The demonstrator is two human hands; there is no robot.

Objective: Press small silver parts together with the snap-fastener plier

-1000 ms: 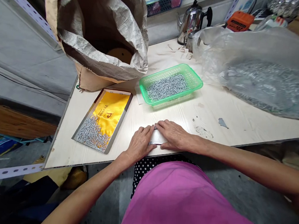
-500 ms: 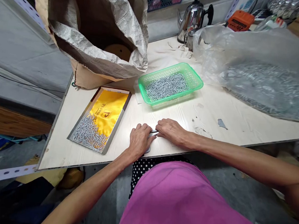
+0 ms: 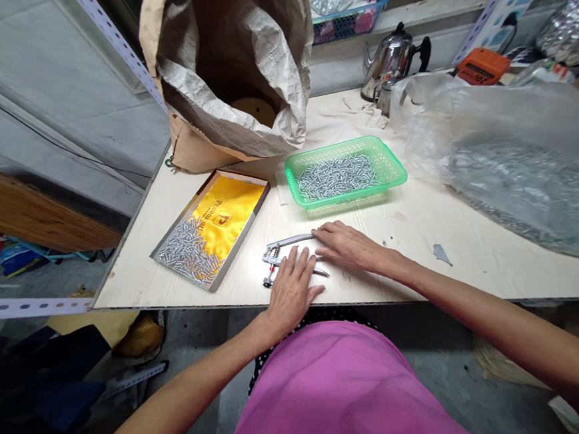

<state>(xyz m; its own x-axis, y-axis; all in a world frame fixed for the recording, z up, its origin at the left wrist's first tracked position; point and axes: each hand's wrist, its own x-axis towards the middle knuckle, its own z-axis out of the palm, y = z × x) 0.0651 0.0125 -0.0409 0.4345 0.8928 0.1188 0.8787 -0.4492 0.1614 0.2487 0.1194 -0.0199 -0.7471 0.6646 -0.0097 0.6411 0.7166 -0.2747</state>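
Note:
My left hand (image 3: pixel 291 287) lies flat with fingers stretched out on the pale table (image 3: pixel 418 234), over the lower handle of a metal plier-like hand tool (image 3: pixel 279 251). My right hand (image 3: pixel 345 245) rests flat just right of it, fingertips touching the tool's upper handle. The tool lies open on the table with a small spring near its head. A green plastic basket (image 3: pixel 346 171) with several small metal pieces stands just beyond my hands. To the left is a yellow-lined shallow tray (image 3: pixel 211 227) with a heap of the same metal pieces.
A big open paper sack (image 3: pixel 236 66) stands at the table's far left. A large clear plastic bag (image 3: pixel 519 155) of metal parts fills the right side. A steel kettle (image 3: pixel 392 58) and an orange device (image 3: pixel 482 63) sit at the back. The table's near edge runs under my wrists.
My hands have drawn apart, uncovering the metal tool; the left hand has slid back toward the table edge and flattened. The view has shifted to the left.

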